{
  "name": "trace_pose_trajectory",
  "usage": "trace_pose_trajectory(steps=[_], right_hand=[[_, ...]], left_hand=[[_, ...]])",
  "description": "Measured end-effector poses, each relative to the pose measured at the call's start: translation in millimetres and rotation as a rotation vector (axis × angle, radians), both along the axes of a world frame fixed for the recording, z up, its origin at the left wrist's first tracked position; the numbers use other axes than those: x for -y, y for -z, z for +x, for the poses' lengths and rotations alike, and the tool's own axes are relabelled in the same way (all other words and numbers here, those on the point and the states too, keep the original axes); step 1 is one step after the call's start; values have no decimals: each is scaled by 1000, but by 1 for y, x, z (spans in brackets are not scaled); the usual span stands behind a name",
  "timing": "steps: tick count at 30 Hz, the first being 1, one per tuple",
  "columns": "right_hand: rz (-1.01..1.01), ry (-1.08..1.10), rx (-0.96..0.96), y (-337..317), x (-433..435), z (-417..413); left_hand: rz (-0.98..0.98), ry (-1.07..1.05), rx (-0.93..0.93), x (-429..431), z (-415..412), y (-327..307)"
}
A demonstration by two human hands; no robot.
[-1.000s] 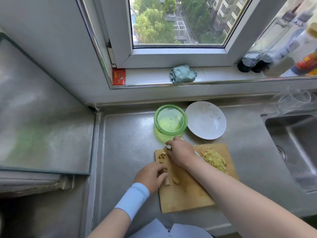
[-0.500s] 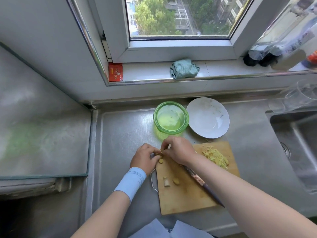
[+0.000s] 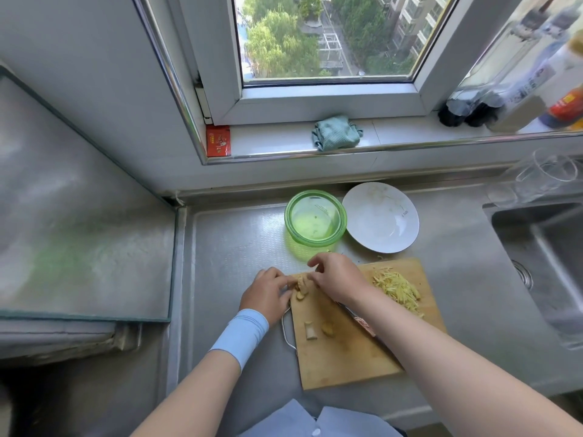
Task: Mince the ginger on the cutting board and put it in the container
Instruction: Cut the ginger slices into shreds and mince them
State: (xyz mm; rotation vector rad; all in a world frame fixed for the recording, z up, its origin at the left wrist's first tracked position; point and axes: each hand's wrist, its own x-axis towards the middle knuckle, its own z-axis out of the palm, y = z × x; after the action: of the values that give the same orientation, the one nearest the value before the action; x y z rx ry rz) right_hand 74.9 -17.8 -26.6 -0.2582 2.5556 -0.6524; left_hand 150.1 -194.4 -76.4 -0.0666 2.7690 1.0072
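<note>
steel counter (image 3: 239, 247) under a window, sink (image 3: 536, 247) to the right. items as i read them on my feed:

- cutting board (image 3: 347, 357): wooden, set just in front of the container, i judge so that cut ginger has a short way to go.
- ginger slices (image 3: 301, 287): small stack at the board's far left corner. left hand (image 3: 268, 293) and right hand (image 3: 337, 279) each pinch it with curled fingertips, likely squaring it up for the blade.
- knife (image 3: 362, 323): lying flat on the board under the right forearm, in neither hand.
- ginger shreds (image 3: 396, 288): loose pile at the board's right side, well apart from the uncut stack.
- two offcuts (image 3: 310, 332): mid-board.
- container (image 3: 315, 193): green, translucent, lidless. a few flecks inside at most, so i judge nothing minced has gone in.
- plate (image 3: 381, 222): white, just beside the container, faint marks only.
</note>
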Motion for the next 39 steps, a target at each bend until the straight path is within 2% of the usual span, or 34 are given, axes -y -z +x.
trace_pose_trajectory(steps=[2,4,7,11,17,22,27,32,39], right_hand=[[20,-7,-38,-9,-15,12],[85,-81,7,-14,-32,30],[153,-185,116,-11,-49,66],[112,-138,40,5,-54,106],[60,-54,-77,17,-50,127],[146,-138,-55,11,-44,121],[102,-43,-54,14,-62,124],[72,13,-68,20,-71,127],[-21,-25,-67,26,-77,129]], left_hand=[[14,-30,-54,0,5,-3],[34,-23,-125,-3,14,-7],[34,159,-161,-11,34,-4],[-23,335,-133,-23,55,1],[14,275,-131,-43,76,6],[11,191,-143,-51,82,6],[13,167,-148,-59,84,7],[22,133,-241,-73,82,14],[37,174,-343,-79,84,16]])
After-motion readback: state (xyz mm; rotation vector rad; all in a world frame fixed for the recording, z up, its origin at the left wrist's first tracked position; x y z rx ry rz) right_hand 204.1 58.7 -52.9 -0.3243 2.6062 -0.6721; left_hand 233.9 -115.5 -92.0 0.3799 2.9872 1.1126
